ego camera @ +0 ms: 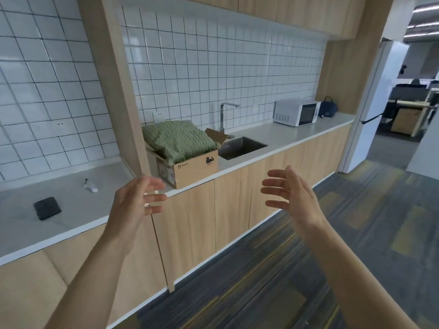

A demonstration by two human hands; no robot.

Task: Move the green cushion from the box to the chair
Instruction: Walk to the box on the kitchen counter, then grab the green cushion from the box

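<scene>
A green knitted cushion [179, 138] bulges out of an open cardboard box [194, 170] that stands on the grey countertop [280, 135] beside a wooden partition. My left hand [135, 205] is raised in front of the counter edge, below and left of the box, fingers apart and empty. My right hand [289, 193] is held up to the right of the box, palm facing left, fingers spread, holding nothing. Both hands are short of the box and touch nothing. No chair is in view.
A steel sink [241, 147] with a tap [224, 115] lies just right of the box. Farther along stand a white microwave [297, 112] and a dark bag [327, 108]. A black pad [47, 207] lies on the left counter. Carpeted floor stretches to the right.
</scene>
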